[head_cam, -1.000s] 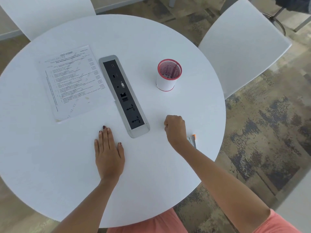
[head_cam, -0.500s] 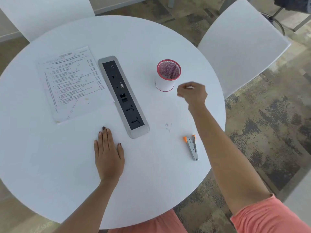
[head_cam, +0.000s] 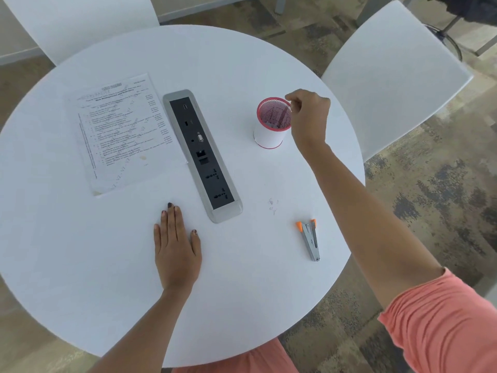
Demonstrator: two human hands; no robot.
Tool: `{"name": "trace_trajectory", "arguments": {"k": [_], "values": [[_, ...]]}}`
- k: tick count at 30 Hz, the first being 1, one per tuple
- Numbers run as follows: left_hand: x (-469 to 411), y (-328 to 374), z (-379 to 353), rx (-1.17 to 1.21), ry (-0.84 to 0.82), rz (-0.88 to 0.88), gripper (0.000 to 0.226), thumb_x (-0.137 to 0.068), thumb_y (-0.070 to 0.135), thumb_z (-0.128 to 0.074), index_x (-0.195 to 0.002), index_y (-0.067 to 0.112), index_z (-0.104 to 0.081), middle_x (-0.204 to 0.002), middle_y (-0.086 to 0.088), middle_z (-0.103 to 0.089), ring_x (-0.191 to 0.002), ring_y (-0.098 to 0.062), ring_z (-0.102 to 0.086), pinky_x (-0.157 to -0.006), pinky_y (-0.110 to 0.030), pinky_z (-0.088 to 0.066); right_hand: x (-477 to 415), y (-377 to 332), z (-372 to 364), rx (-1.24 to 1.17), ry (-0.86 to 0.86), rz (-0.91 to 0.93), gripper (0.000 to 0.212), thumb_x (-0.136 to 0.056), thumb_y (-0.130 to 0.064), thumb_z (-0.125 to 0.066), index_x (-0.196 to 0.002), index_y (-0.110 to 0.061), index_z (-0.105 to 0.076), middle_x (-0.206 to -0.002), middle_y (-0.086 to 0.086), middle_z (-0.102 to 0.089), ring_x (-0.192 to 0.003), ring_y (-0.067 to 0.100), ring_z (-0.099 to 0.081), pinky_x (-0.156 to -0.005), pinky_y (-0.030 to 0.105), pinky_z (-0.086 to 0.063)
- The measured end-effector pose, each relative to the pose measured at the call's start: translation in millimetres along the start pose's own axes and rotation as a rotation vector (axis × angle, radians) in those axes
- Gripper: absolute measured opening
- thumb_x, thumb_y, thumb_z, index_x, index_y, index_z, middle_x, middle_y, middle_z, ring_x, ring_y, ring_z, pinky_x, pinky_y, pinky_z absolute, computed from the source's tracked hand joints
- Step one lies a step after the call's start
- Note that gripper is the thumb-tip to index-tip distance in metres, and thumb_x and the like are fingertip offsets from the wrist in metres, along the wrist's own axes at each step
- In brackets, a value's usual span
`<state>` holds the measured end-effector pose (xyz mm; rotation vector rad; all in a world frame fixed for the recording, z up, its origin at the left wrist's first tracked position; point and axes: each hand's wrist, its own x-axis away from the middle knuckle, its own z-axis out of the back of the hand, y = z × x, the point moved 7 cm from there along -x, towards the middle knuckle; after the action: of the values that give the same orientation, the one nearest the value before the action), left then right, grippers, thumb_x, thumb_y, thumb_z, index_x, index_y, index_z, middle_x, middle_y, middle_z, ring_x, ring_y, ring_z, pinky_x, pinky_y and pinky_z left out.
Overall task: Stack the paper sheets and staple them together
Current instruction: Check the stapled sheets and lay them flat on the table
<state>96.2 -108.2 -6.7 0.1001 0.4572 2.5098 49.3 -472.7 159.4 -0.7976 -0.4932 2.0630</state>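
Right hand (head_cam: 309, 117) is up at the red-rimmed mesh pen cup (head_cam: 271, 127), grip pressed together over the rim. Anything between the fingertips is too small to make out. Left hand (head_cam: 176, 246) lies flat, fingers straight, palm down on the round white surface (head_cam: 80, 265). The paper sheets (head_cam: 121, 133) sit in one pile at the far left, just beside the power socket panel (head_cam: 201, 154). The orange-tipped stapler (head_cam: 309, 239) lies near the right edge, well apart from them, nobody holding it. Stacking looks done; stapled or not, I cannot tell. If not, stapler still has to meet paper. Tiny specks (head_cam: 273, 205) dot the surface; white chairs (head_cam: 390, 76) and patchy carpet around.
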Motion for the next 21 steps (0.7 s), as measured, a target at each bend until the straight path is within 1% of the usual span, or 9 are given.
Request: {"name": "trace_trajectory", "arguments": {"k": [2, 4, 6, 8, 9, 11, 13, 17, 21], "values": [[1, 0, 0, -0.001, 0.000, -0.001, 0.060, -0.101, 0.029, -0.029, -0.155, 0.004, -0.021, -0.164, -0.009, -0.023, -0.152, -0.024, -0.022, -0.125, -0.040, -0.014, 10, 0, 5, -0.029, 0.056, 0.030, 0.029, -0.075, 0.008, -0.046, -0.081, -0.003, -0.072, -0.077, 0.011, -0.072, -0.071, 0.025, -0.065, -0.061, 0.024, -0.047], [0, -1, 0, -0.004, -0.002, 0.000, 0.060, -0.101, 0.029, -0.029, -0.155, 0.004, -0.021, -0.164, -0.009, -0.022, -0.152, -0.024, -0.021, -0.125, -0.040, -0.014, 28, 3, 7, -0.065, 0.062, 0.027, 0.021, -0.075, 0.007, -0.052, -0.080, -0.004, -0.069, -0.076, 0.011, -0.070, -0.069, 0.023, -0.062, -0.061, 0.022, -0.046], [0, -2, -1, -0.004, -0.008, 0.002, 0.061, -0.100, 0.029, -0.029, -0.155, 0.004, -0.021, -0.164, -0.008, -0.022, -0.152, -0.024, -0.021, -0.125, -0.040, -0.014, 53, 5, 1, -0.109, -0.034, 0.057, 0.017, -0.073, 0.009, -0.062, -0.083, -0.003, -0.069, -0.078, 0.012, -0.068, -0.066, 0.020, -0.058, -0.064, 0.016, -0.046], [0, 0, -1, -0.007, -0.008, 0.000, 0.061, -0.100, 0.029, -0.029, -0.156, 0.004, -0.021, -0.164, -0.009, -0.022, -0.152, -0.024, -0.021, -0.125, -0.039, -0.013, 82, 9, -11, -0.142, -0.242, 0.123, 0.028, -0.066, 0.010, -0.073, -0.091, -0.001, -0.069, -0.085, 0.014, -0.066, -0.069, 0.018, -0.055, -0.069, 0.005, -0.041], [0, -1, -1, -0.006, -0.007, 0.001, 0.061, -0.100, 0.029, -0.030, -0.156, 0.004, -0.021, -0.164, -0.009, -0.022, -0.152, -0.023, -0.021, -0.125, -0.039, -0.013, 98, 12, -19, -0.131, -0.371, 0.158, 0.036, -0.062, 0.007, -0.078, -0.097, -0.001, -0.068, -0.090, 0.014, -0.064, -0.075, 0.019, -0.055, -0.074, 0.008, -0.040], [0, -1, 0, -0.004, -0.002, 0.001, 0.061, -0.100, 0.028, -0.031, -0.155, 0.004, -0.021, -0.164, -0.009, -0.023, -0.152, -0.023, -0.021, -0.125, -0.039, -0.013, 125, 25, -30, -0.038, -0.593, 0.191, 0.058, -0.059, -0.002, -0.084, -0.112, -0.007, -0.062, -0.102, 0.012, -0.058, -0.090, 0.022, -0.053, -0.082, 0.023, -0.041], [0, -1, 0, -0.007, 0.002, -0.001, 0.060, -0.100, 0.028, -0.031, -0.155, 0.004, -0.022, -0.164, -0.009, -0.023, -0.152, -0.024, -0.022, -0.125, -0.040, -0.014, 144, 44, -34, 0.071, -0.719, 0.152, 0.081, -0.055, -0.012, -0.087, -0.127, -0.017, -0.050, -0.114, 0.009, -0.050, -0.103, 0.025, -0.047, -0.088, 0.028, -0.035], [0, -1, -1, -0.010, 0.000, -0.002, 0.061, -0.100, 0.028, -0.030, -0.155, 0.003, -0.022, -0.164, -0.010, -0.023, -0.152, -0.024, -0.022, -0.125, -0.040, -0.014, 157, 62, -37, 0.228, -0.769, 0.114, 0.108, -0.048, -0.033, -0.091, -0.140, -0.026, -0.036, -0.117, 0.007, -0.042, -0.103, 0.027, -0.043, -0.085, 0.030, -0.028], [0, -1, -1, -0.016, 0.002, -0.005, 0.060, -0.101, 0.029, -0.030, -0.155, 0.003, -0.022, -0.164, -0.010, -0.023, -0.152, -0.024, -0.022, -0.125, -0.041, -0.015, 154, 65, -43, 0.192, -0.682, 0.036, 0.109, -0.046, -0.038, -0.091, -0.140, -0.024, -0.036, -0.113, 0.009, -0.044, -0.103, 0.027, -0.043, -0.083, 0.031, -0.027]]}}
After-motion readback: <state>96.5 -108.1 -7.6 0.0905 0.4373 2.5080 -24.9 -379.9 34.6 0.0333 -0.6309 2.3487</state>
